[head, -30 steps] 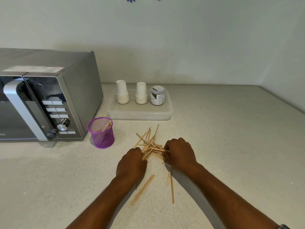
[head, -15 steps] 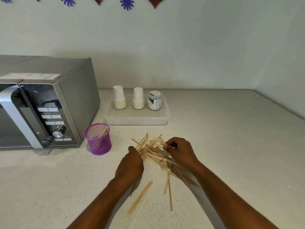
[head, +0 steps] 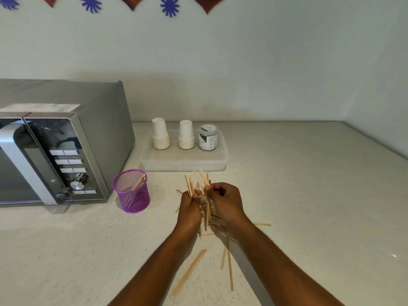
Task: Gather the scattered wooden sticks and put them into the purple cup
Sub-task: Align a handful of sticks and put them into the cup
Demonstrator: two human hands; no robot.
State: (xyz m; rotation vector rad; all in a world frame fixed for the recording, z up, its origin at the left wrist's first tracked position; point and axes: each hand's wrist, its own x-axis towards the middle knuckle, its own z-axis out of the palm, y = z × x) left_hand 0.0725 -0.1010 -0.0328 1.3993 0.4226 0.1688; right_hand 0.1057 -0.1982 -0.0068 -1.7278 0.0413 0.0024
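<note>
- L hand [head: 189, 207] & R hand [head: 225, 200]: I see both sets of fingers curled tight round one bundle of wooden sticks [head: 206, 208], held just above the counter [head: 309, 195].
- Loose sticks [head: 189, 271] lie flat nearer me, btwn the forearms.
- Purple cup [head: 132, 192] upright left of hands, by microwave [head: 59, 142]; a few sticks inside.

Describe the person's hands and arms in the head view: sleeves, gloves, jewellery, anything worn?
Both arms are bare from the bottom edge of the frame to the hands: no sleeves show. The left hand and right hand wear no gloves, and no rings or bracelets can be made out. No watch or strap shows on either wrist. Nails are too small to judge.
</note>
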